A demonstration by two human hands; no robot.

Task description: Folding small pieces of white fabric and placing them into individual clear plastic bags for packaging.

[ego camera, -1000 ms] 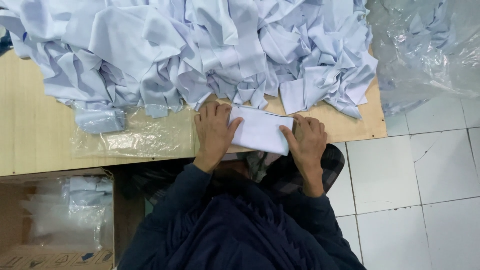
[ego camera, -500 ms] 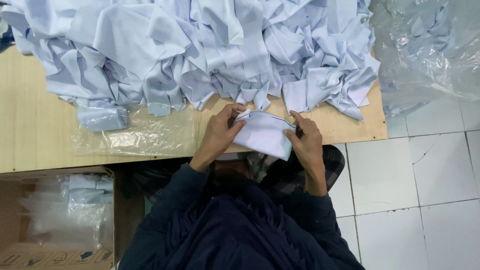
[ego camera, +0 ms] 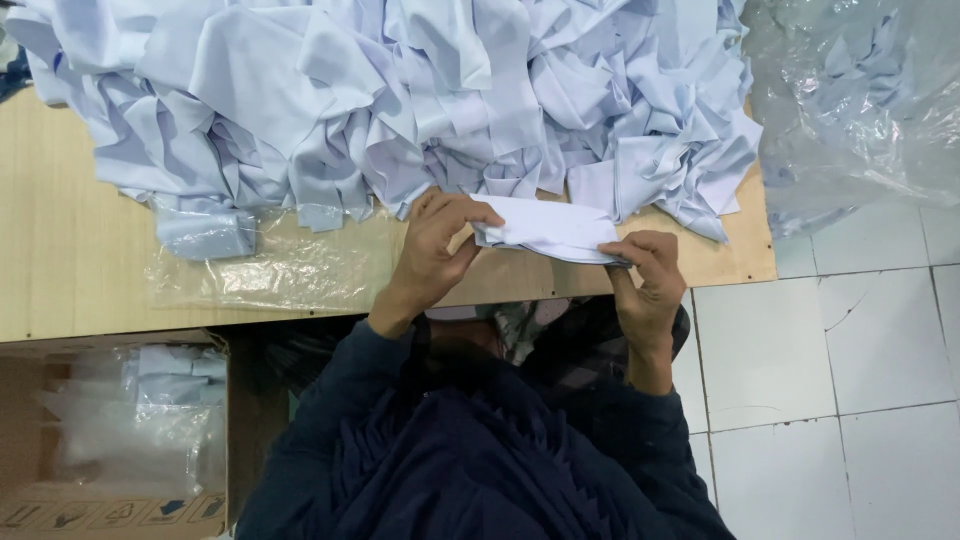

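Apparently folded cloth [ego camera: 548, 228], between left hand [ego camera: 435, 250], right hand [ego camera: 650, 275]

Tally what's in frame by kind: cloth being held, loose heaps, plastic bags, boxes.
Folded white cloth, pinched by left hand and right hand: 1
Heap of white cloth on the table: 1
Clear plastic bags, flat and bulky: 2
Cardboard box: 1
Total: 5

Pale wooden table [ego camera: 70, 280] stands on white tiled floor [ego camera: 850, 370].
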